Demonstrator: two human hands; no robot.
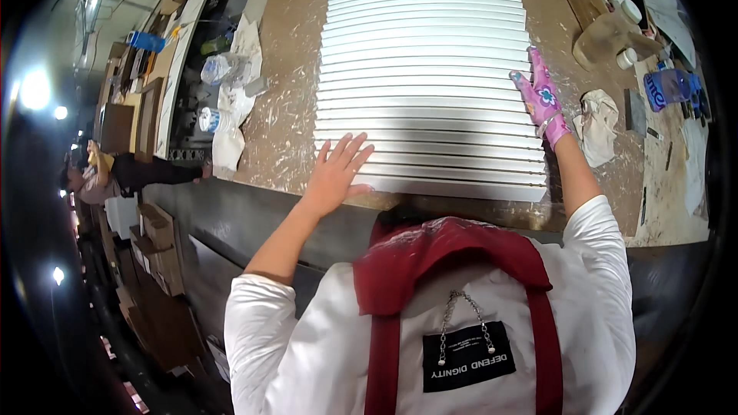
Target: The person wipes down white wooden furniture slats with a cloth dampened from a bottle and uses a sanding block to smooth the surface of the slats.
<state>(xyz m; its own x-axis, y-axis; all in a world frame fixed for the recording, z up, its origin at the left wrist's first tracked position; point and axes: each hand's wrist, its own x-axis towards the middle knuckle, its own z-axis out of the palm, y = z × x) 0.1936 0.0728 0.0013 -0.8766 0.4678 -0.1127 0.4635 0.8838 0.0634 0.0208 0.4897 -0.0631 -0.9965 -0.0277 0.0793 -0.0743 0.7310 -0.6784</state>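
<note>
Long white slats (427, 77) lie side by side in a row across the brown worktable, running from the near edge to the far end. My bare left hand (337, 173) rests at the left ends of the near slats, fingers spread and holding nothing. At the right ends, farther up the row, is my right hand (541, 96) in a pink flowered glove. Its thumb and fingers are apart, and it touches or lies just beside the slat ends. Narrow dark gaps show between the nearest slats.
On the right are a crumpled cloth (596, 127), a grey block (635, 112), a cloudy plastic jug (603, 34) and a blue-labelled bottle (667, 88). Paper sheets (231, 123) and a plastic-wrapped item (219, 69) line the left edge. Another person (115, 173) stands far left near cardboard boxes (157, 246).
</note>
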